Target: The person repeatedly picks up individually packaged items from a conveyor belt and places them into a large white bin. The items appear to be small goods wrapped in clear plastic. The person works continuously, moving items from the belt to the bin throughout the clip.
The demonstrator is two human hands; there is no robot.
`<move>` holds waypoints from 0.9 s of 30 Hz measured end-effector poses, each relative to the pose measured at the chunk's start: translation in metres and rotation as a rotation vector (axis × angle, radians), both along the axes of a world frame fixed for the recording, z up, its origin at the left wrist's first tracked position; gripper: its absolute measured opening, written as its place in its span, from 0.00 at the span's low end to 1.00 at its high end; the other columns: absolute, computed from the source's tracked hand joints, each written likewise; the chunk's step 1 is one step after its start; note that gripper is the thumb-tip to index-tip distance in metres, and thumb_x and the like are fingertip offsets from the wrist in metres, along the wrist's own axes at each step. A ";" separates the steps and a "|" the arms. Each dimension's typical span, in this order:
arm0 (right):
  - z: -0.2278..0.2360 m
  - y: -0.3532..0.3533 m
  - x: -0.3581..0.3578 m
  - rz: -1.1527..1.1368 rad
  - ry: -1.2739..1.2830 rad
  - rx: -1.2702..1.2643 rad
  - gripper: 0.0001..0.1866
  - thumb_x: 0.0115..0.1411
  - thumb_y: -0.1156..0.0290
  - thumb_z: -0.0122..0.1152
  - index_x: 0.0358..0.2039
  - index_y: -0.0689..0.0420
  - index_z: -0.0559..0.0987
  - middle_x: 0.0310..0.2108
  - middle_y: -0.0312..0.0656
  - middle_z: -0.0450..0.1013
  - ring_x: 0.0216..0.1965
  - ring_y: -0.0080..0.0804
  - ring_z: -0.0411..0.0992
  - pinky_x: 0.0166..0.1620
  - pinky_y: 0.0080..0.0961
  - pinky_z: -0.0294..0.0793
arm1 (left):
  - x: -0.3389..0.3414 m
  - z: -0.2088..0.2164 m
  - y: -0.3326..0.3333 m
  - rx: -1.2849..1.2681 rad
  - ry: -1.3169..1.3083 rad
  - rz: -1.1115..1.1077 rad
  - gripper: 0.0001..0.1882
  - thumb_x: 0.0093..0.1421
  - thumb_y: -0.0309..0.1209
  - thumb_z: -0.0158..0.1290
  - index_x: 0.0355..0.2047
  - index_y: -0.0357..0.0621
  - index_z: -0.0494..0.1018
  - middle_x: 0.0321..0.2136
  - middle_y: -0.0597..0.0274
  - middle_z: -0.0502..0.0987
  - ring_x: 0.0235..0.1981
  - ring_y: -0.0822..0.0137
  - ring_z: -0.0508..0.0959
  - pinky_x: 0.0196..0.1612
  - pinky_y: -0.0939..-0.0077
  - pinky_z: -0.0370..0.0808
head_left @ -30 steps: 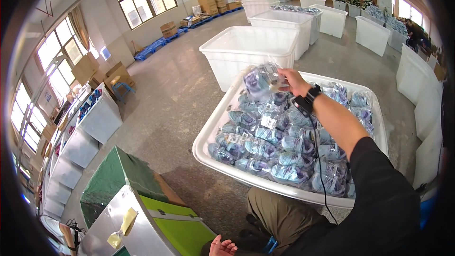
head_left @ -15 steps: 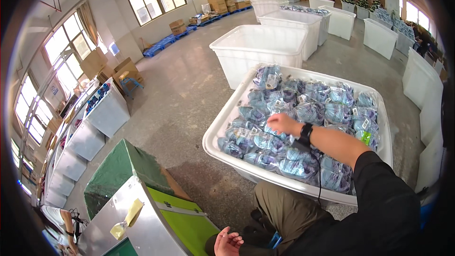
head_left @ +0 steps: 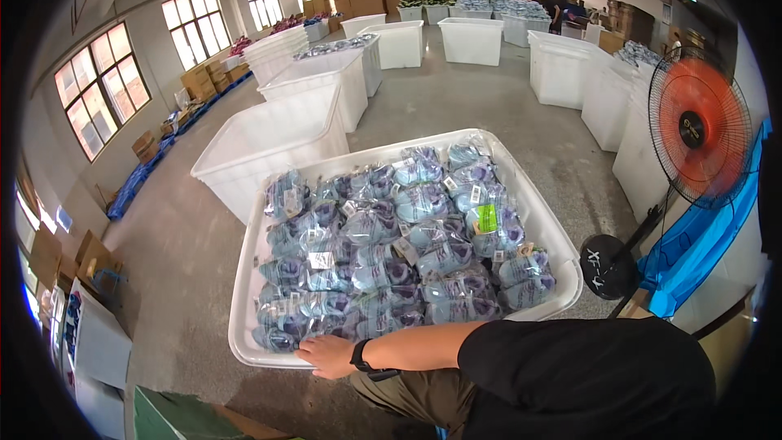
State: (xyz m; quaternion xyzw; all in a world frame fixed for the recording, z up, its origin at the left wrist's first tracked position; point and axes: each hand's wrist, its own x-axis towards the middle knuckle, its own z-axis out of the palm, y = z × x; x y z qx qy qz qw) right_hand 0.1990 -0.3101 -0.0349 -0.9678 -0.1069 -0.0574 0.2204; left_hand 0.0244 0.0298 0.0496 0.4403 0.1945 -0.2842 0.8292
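Observation:
A large white plastic tub (head_left: 570, 273) is before me, filled with rows of light blue and purple shoes (head_left: 423, 202) wrapped in clear bags. Some bags carry small white labels, and a bright green tag (head_left: 486, 218) shows on one at the right. My right hand (head_left: 327, 356), a dark watch on its wrist, lies across the tub's near rim at the left, beside the closest bagged shoes (head_left: 275, 337). Its fingers are curled and pressed together; their tips are hidden at the rim, and what they hold cannot be made out. My left hand is out of sight.
An empty white tub (head_left: 261, 143) touches the far left side. An orange-centred standing fan (head_left: 692, 129) and a blue sheet (head_left: 692, 253) are at the right. More white tubs (head_left: 472, 41) stand farther off. A green box edge (head_left: 175, 411) shows at the lower left.
The view has swung to the right. My right hand has gone from above the middle of the bagged shoes to the tub's near rim. My left hand has left the picture.

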 end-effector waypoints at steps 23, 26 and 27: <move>-0.002 0.000 0.004 0.002 0.004 0.035 0.29 0.64 0.65 0.66 0.61 0.65 0.68 0.53 0.52 0.66 0.58 0.50 0.70 0.60 0.47 0.73 | 0.007 -0.015 0.012 0.092 0.077 -0.025 0.18 0.71 0.49 0.61 0.54 0.56 0.83 0.37 0.65 0.83 0.38 0.59 0.80 0.46 0.54 0.81; -0.002 0.001 0.004 -0.002 0.000 0.036 0.30 0.64 0.65 0.66 0.61 0.65 0.67 0.53 0.52 0.66 0.58 0.50 0.70 0.60 0.47 0.73 | 0.007 -0.015 0.012 0.085 0.094 -0.017 0.17 0.71 0.48 0.61 0.54 0.55 0.83 0.37 0.65 0.83 0.38 0.59 0.80 0.45 0.54 0.81; -0.002 0.002 0.005 -0.002 -0.001 0.035 0.30 0.64 0.64 0.66 0.61 0.65 0.67 0.53 0.51 0.66 0.58 0.50 0.70 0.60 0.47 0.73 | 0.006 -0.016 0.013 0.082 0.093 -0.015 0.17 0.71 0.48 0.61 0.53 0.55 0.83 0.37 0.65 0.83 0.38 0.59 0.80 0.45 0.54 0.81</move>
